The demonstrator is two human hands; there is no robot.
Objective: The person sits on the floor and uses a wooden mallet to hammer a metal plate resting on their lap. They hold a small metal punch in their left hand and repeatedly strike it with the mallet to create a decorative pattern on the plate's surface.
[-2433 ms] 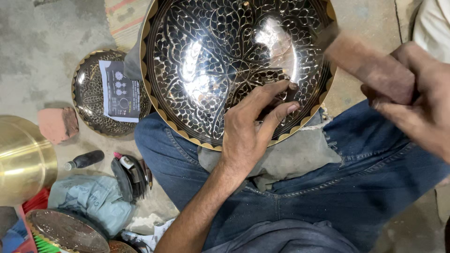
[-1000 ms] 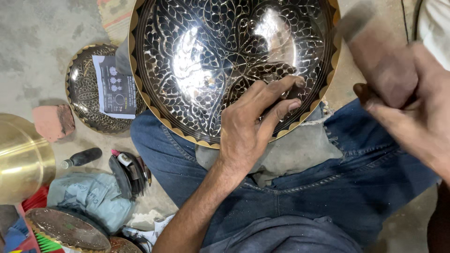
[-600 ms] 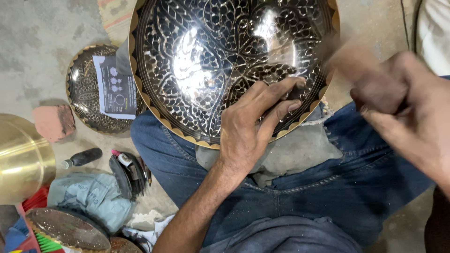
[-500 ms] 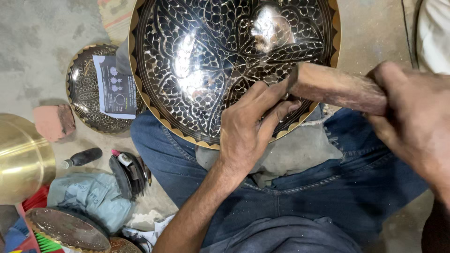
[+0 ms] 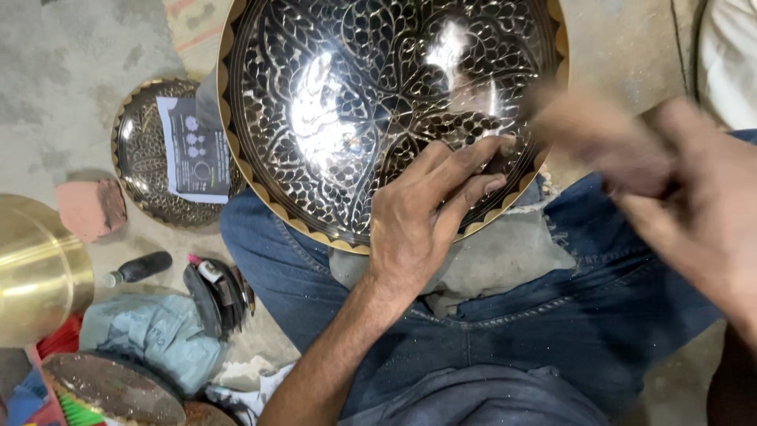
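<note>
Far left: a polished brass bowl (image 5: 35,272) cut by the frame edge, w/ a pinkish brick piece (image 5: 91,207) just above-right of it on the concrete floor. Below that, a small black-handled tool (image 5: 142,268) lying flat, a crumpled blue-grey cloth (image 5: 150,335), a dark round plate (image 5: 110,386) at the bottom edge, and a black bundle of small tools (image 5: 217,292) next to the person's jeans. Up a bit, a smaller engraved plate (image 5: 146,154) sits on the floor w/ a printed paper sheet (image 5: 193,150) lying across it; its right edge tucks under the big piece. Centre: the large engraved bowl (image 5: 371,102), black w/ bright leaf-and-petal lines and a scalloped gold rim, rests on the person's lap atop a grey cloth (image 5: 505,256), tilted toward the camera. Left hand (image 5: 422,221) lies palm-down on the bowl's near rim, fingers stretched flat and slightly apart, tips pressing the inside surface near the lower right, thumb over the edge. Right: the right hand (image 5: 694,205) is heavily motion-blurred, fingers wrapped together around a brownish wooden block-like tool (image 5: 587,130) whose end is over the bowl's right rim; can't tell if it's touching the metal.
</note>
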